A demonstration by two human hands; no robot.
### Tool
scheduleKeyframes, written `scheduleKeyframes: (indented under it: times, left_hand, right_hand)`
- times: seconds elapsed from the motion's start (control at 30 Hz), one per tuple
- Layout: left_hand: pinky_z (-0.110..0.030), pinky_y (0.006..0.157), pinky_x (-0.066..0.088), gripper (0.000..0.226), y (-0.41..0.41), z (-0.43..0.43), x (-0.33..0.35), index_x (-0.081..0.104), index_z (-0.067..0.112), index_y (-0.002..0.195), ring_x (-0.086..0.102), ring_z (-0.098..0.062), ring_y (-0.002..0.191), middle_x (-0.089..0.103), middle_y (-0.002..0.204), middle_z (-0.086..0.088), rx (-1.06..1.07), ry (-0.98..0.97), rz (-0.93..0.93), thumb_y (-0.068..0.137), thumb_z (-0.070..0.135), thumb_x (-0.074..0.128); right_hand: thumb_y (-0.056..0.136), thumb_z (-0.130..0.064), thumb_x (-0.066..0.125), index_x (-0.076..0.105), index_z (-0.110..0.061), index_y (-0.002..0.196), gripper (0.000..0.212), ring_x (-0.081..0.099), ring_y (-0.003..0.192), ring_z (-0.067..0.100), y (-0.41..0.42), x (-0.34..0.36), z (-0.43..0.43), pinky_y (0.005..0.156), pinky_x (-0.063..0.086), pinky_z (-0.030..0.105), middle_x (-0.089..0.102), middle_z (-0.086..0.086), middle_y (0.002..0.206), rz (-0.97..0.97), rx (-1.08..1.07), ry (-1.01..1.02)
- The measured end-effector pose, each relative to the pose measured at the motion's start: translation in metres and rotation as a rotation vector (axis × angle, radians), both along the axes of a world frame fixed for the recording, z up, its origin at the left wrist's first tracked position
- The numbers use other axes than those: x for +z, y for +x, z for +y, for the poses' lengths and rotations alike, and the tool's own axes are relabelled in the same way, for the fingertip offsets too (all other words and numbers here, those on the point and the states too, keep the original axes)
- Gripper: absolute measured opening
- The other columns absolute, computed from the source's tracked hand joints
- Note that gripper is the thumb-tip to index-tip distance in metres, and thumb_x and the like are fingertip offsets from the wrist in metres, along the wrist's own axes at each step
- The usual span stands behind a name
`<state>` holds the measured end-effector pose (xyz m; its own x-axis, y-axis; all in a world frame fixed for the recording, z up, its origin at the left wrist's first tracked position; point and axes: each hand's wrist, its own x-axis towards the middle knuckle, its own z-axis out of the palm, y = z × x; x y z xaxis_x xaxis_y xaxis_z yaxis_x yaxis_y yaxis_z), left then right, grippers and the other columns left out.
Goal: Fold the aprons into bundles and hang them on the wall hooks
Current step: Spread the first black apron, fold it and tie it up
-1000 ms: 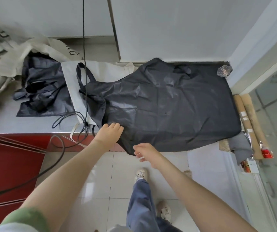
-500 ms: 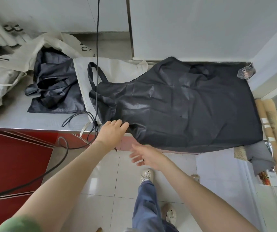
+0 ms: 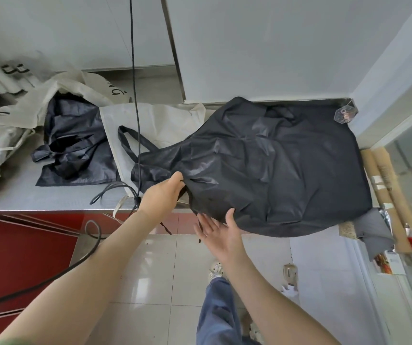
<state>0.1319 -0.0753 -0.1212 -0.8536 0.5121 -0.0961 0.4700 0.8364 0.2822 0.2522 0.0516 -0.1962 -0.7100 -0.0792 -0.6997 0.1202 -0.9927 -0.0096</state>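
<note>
A large black apron [image 3: 269, 165] lies spread over the right part of the grey counter [image 3: 13, 197], its lower edge hanging past the front. Its neck loop [image 3: 127, 143] points left, onto a white cloth. My left hand [image 3: 161, 192] grips a fold of the apron near its waist at the counter's front edge. My right hand [image 3: 221, 231] is open, palm up, thumb against the hanging front edge and fingers under it. A second black apron [image 3: 73, 143] lies crumpled on the counter to the left.
White tote bags [image 3: 8, 120] are heaped at the counter's left end, and a white cloth [image 3: 155, 120] lies under the neck loop. A black cable [image 3: 135, 95] hangs down in front of the counter. Cardboard rolls [image 3: 387, 195] lean at the right. Red cabinet fronts [image 3: 20, 255] stand below.
My left hand went from lying flat on the apron's edge to gripping a fold of it. My right hand moved up and right, under the hanging edge.
</note>
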Motion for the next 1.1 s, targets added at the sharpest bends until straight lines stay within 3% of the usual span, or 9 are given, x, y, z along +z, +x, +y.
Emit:
scheduleKeyframes:
  times: [0.27,0.4,0.5,0.67,0.77,0.83,0.97,1.0,1.1]
  left_hand:
    - [-0.036,0.053,0.038,0.026,0.008,0.020,0.017,0.050,0.003,0.101,0.049,-0.034,0.055,0.050,0.062,-0.012,-0.007,0.157,0.084,0.102,0.026,0.040]
    - [-0.038,0.053,0.039,0.028,0.016,0.019,0.023,0.050,0.003,0.094,0.050,-0.036,0.056,0.050,0.060,-0.013,-0.017,0.203,0.081,0.101,0.029,0.043]
    - [-0.035,0.053,0.034,0.028,0.018,0.016,0.026,0.044,0.008,0.084,0.046,-0.035,0.055,0.043,0.057,-0.007,-0.006,0.185,0.053,0.100,0.032,0.044]
    - [-0.033,0.057,0.035,0.025,0.011,-0.002,0.032,0.040,0.017,0.086,0.055,-0.032,0.069,0.048,0.066,-0.004,-0.008,-0.072,0.046,0.101,0.037,0.040]
    - [-0.033,0.058,0.039,0.009,0.010,-0.008,0.031,0.043,0.019,0.103,0.062,-0.025,0.086,0.047,0.077,0.005,-0.072,-0.418,0.159,0.101,0.028,0.042]
    - [-0.032,0.058,0.036,0.011,0.007,-0.012,0.029,0.042,0.015,0.106,0.062,-0.025,0.088,0.057,0.093,0.002,-0.019,-0.475,0.150,0.100,0.024,0.042]
    - [-0.035,0.060,0.040,0.013,0.000,-0.022,0.019,0.036,0.014,0.096,0.061,-0.028,0.087,0.061,0.097,-0.006,0.051,-0.463,0.173,0.098,0.020,0.047]
    - [-0.036,0.061,0.041,0.013,-0.001,-0.022,0.016,0.039,0.012,0.100,0.060,-0.029,0.090,0.060,0.099,-0.006,0.041,-0.472,0.165,0.099,0.022,0.046]
    - [-0.035,0.062,0.039,0.014,-0.006,-0.020,0.009,0.042,0.011,0.108,0.058,-0.027,0.098,0.058,0.105,-0.004,-0.012,-0.511,0.095,0.101,0.022,0.042]
  right_hand:
    - [0.078,-0.063,0.059,0.048,-0.005,0.108,0.067,0.053,0.120,0.041,-0.012,0.020,-0.019,0.106,0.037,0.055,0.058,0.029,0.122,0.067,-0.145,-0.175]
    - [0.068,-0.068,0.062,0.044,-0.007,0.122,0.084,0.053,0.117,0.045,-0.012,0.024,-0.024,0.095,0.043,0.056,0.055,0.027,0.120,0.083,-0.295,-0.251]
    - [0.070,-0.063,0.066,0.045,-0.005,0.129,0.085,0.057,0.104,0.034,-0.010,0.024,-0.025,0.099,0.044,0.041,0.055,0.019,0.120,0.033,-0.474,-0.326]
    - [0.069,-0.045,0.080,0.059,-0.016,0.123,0.065,0.057,0.103,0.017,0.003,0.013,-0.012,0.085,0.046,0.025,0.061,-0.002,0.121,-0.072,-0.612,-0.291]
    - [0.083,-0.035,0.071,0.064,-0.014,0.109,0.034,0.063,0.089,0.018,0.025,0.002,0.008,0.078,0.048,0.027,0.067,0.001,0.104,-0.092,-0.638,-0.211]
    - [0.083,-0.023,0.067,0.070,-0.011,0.105,0.025,0.068,0.091,0.024,0.045,-0.004,0.024,0.077,0.053,0.032,0.072,0.007,0.101,-0.060,-0.665,-0.118]
    - [0.036,-0.010,0.088,0.064,-0.010,0.121,0.089,0.062,0.109,0.023,0.081,-0.007,0.062,0.086,0.049,0.036,0.071,0.009,0.112,0.029,-0.789,0.064]
    - [0.035,-0.010,0.087,0.062,-0.011,0.124,0.092,0.064,0.106,0.021,0.088,-0.004,0.073,0.083,0.050,0.034,0.071,0.007,0.110,0.021,-0.794,0.117]
    - [0.078,-0.012,0.069,0.057,-0.015,0.132,0.055,0.066,0.103,0.019,0.098,0.022,0.098,0.086,0.051,0.032,0.070,0.001,0.113,-0.086,-0.742,0.279]
